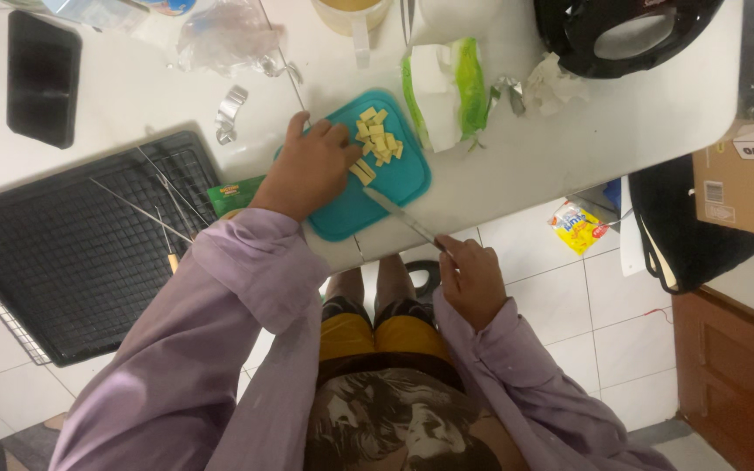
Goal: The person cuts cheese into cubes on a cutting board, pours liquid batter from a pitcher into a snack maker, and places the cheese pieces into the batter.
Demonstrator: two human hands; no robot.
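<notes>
So we've got a white table (569,148) taking up the far half of the view, and on its left side sits a big black wire rack (71,253) with a few thin skewers lying across it. A black helmet (626,35) sits at the far right, and a dark phone-like slab (41,78) lies at the far left. In the middle, at the near edge of the table, we see a teal cutting board (394,179) with a pile of small pale yellow cubes (377,139) on its far half. Just right of the board is a green and white packet (447,92). Our left hand (307,170) lies flat on the board, fingers spread and touching the cubes, nothing gripped. Our right hand (473,279) hangs past the near table edge, grip closed around the handle of a knife (399,214), whose blade points far-left and rests on the board's near corner.
</notes>
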